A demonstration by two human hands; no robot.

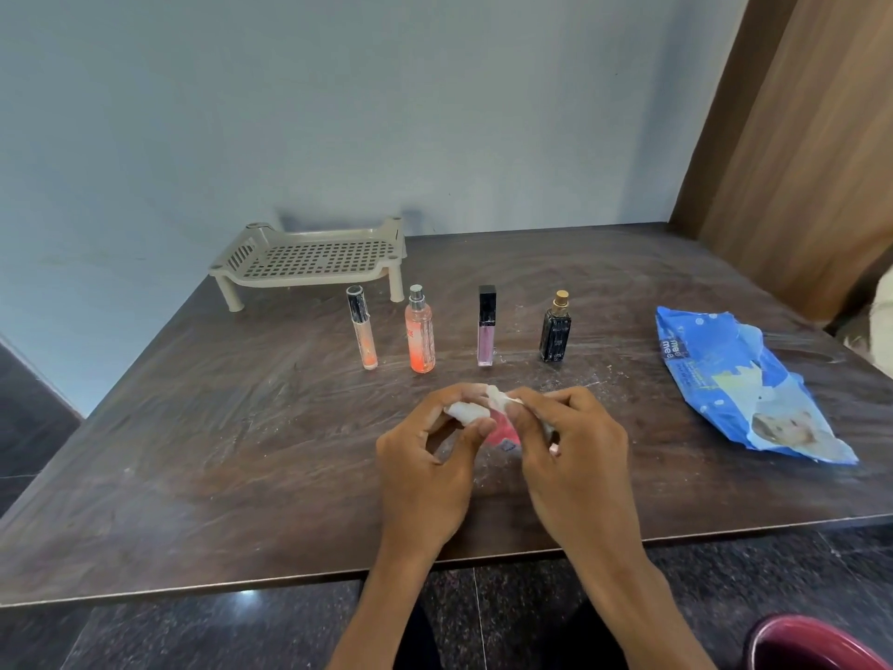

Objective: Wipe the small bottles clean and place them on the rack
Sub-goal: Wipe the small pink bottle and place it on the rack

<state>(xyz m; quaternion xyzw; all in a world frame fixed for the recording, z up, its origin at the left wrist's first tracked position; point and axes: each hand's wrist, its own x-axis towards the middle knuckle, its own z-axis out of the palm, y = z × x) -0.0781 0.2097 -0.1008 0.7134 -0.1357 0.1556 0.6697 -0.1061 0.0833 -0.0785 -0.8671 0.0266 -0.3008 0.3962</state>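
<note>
A small pink bottle (502, 430) is gripped by the curled fingers of the right hand (570, 452) just above the table (241, 452), a white wipe (466, 411) being pinched against it by the left hand (425, 456). Beyond, four bottles are stood in a row: a clear tube (362, 331) with orange liquid at its base, an orange-filled spray bottle (421, 336), a lilac-filled tube (486, 328), and a black bottle (555, 331) whose contents are hidden; a blue wipes pack (744, 384) is laid at right. The beige rack (314, 258) is set farthest, at left.

Soft, even indoor light, faint shadows behind the rack (309, 256), slight overall blur, wide-angle bending at edges.
</note>
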